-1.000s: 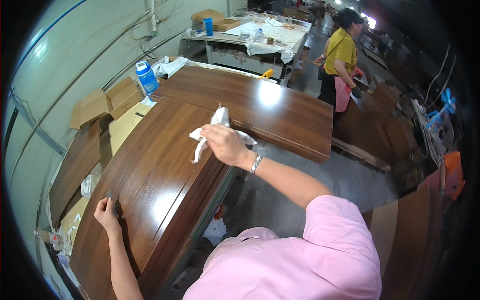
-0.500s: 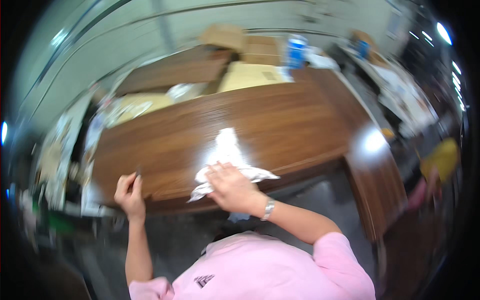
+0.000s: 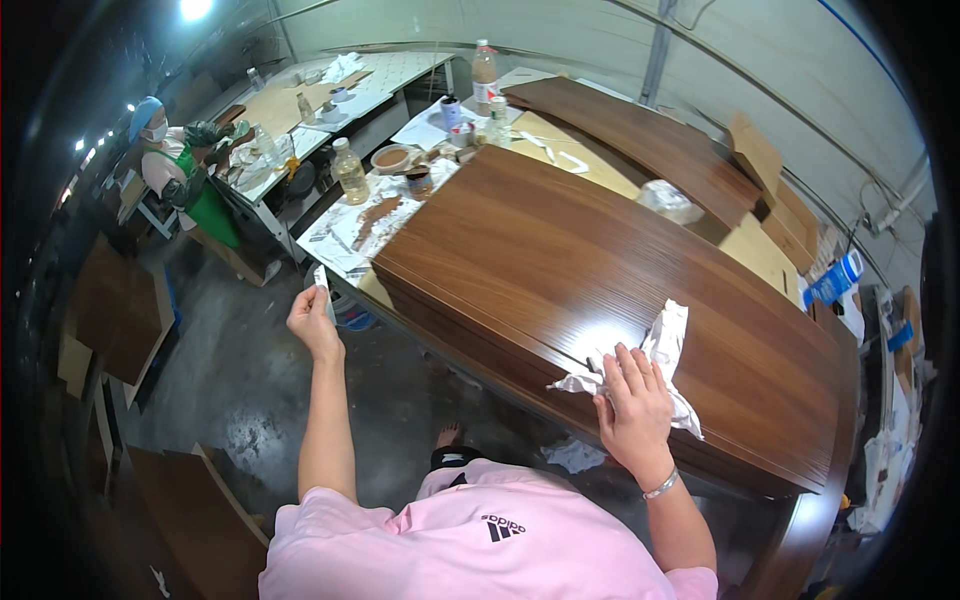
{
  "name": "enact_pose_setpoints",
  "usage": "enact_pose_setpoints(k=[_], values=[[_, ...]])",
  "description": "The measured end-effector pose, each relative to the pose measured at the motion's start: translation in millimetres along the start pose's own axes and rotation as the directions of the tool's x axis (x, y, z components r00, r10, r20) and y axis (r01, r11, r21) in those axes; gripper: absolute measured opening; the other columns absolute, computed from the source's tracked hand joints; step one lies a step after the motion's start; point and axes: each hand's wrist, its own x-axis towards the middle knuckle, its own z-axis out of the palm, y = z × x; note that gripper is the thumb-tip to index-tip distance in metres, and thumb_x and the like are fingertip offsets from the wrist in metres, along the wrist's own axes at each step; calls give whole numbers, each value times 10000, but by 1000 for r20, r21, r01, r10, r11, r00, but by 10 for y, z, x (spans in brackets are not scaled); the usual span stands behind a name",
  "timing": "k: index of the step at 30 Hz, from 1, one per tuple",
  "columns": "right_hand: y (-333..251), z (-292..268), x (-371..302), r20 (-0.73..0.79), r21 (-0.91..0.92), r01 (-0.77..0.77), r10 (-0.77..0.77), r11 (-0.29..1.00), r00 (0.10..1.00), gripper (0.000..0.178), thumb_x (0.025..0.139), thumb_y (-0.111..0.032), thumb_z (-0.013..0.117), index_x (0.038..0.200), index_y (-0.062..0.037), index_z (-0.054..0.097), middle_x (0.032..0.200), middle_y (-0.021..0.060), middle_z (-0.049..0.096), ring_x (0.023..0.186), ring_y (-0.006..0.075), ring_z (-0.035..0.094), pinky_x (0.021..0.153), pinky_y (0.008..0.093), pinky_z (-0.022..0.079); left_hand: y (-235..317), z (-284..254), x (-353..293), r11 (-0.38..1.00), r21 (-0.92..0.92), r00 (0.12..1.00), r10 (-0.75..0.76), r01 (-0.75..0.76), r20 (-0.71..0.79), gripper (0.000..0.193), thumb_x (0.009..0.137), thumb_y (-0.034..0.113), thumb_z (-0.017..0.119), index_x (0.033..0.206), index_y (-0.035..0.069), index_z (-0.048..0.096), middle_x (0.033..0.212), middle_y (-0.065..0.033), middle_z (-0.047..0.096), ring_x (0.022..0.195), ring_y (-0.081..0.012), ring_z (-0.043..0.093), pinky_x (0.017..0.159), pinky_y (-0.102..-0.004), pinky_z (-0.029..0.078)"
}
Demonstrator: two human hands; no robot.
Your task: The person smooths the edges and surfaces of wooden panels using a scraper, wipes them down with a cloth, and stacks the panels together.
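- While the right grip [image 3: 638, 400] rests at its near edge, the panel [image 3: 610, 290] stretches ahead and to both sides of it. The long axis runs slantwise: left of the grip the panel reaches farther ahead, right of it the panel slants back nearer.
- The cloth [image 3: 668, 338] lies on the panel, under and around the right grip; one tail juts ahead and slightly right, another pokes out left, a third spreads right. The right grip is the nearer one, touching it; the left is well apart.
- The right grip has its fingers nearly straight and close together, laid over the cloth rather than closed round it.
- The left grip [image 3: 317, 322], just beyond the panel's near left corner, pinches the strip [image 3: 321, 278] between thumb and fingers.
- The strip, pale and thin, sticks up from the left grip; its material is too small to tell.
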Motion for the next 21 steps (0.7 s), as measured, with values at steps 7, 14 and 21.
enact_pose_setpoints(k=[7, 14, 21], values=[[-818, 600, 904, 21, -25, -10, 10, 1000, 1000, 492, 817, -162, 676, 1285, -41, 584, 1345, 183, 568, 1235, 394, 532, 1059, 525, 394, -1245, 41, 761, 968, 227, 949, -168, 107, 267, 94, 872, 17, 686, 939, -45, 709, 795, -8, 667, 705, -69, 577, 659, -227, 452], [-1319, 917, 1321, 17, -77, -81, 83, 994, 996, 509, 797, -136, 686, 1287, -43, 583, 1347, 181, 568, 1236, 393, 533, 1061, 525, 394, -1917, 484, 1048, 914, 405, 899, -152, -30, 410, 166, 835, 68, 730, 969, -30, 739, 778, -52, 710, 692, -103, 625, 700, -262, 492], [-1343, 916, 1326, -27, -60, -116, 114, 991, 993, 478, 794, -86, 688, 1262, -47, 605, 1311, 175, 595, 1218, 402, 544, 1029, 513, 425, -1552, 960, 1014, 771, 552, 713, -190, -317, 675, 230, 866, 85, 687, 1070, -17, 718, 986, -104, 730, 884, -142, 675, 747, -286, 515]])
